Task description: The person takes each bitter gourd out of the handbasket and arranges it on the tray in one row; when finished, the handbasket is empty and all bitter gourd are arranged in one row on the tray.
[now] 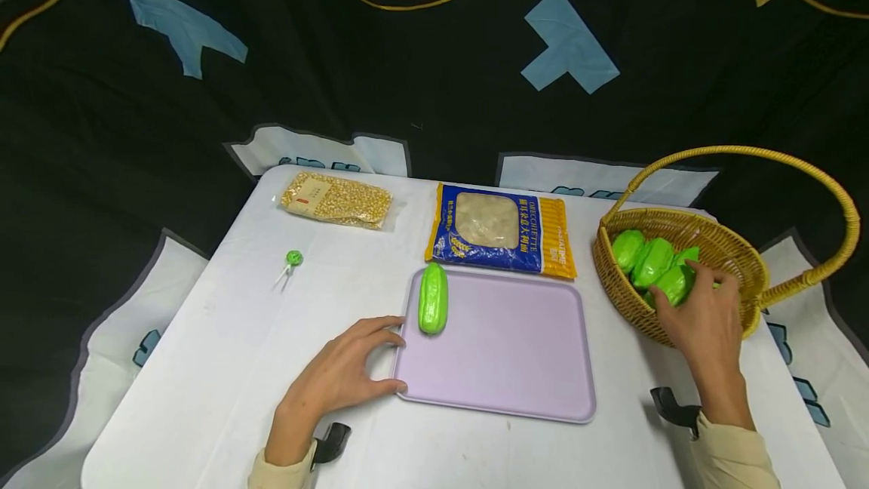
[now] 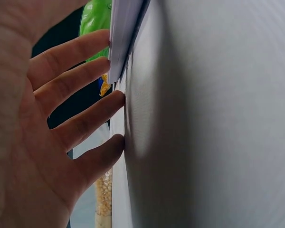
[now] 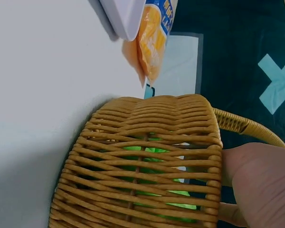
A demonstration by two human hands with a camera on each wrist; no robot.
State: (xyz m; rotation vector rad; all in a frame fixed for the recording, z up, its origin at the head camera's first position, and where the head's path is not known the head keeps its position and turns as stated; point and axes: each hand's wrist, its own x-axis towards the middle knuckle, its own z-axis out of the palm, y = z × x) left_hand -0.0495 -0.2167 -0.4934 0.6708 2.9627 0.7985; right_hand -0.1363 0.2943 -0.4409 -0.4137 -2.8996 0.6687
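Note:
In the head view a glossy green star fruit (image 1: 433, 299) lies lengthwise along the left side of a lilac tray (image 1: 502, 353). My left hand (image 1: 342, 368) rests at the tray's left edge, thumb and fingers spread, fingertips at the rim; the left wrist view shows the fingers extended. Over at the right, my right hand (image 1: 709, 315) reaches into a wicker basket (image 1: 614, 296), thumb and fingers on either side of a green star fruit (image 1: 675, 285). More star fruits (image 1: 653, 261) lie beside it. The basket wall (image 3: 142, 175) hides most of this hand's fingers in the right wrist view.
Behind the tray lies a blue and yellow pasta bag (image 1: 498, 229). A bag of corn kernels (image 1: 339, 198) is at the back left, with a green lollipop (image 1: 293, 258) nearer. The basket's tall handle (image 1: 842, 210) arches up at the right. A dark patterned cloth (image 1: 407, 81) hangs behind.

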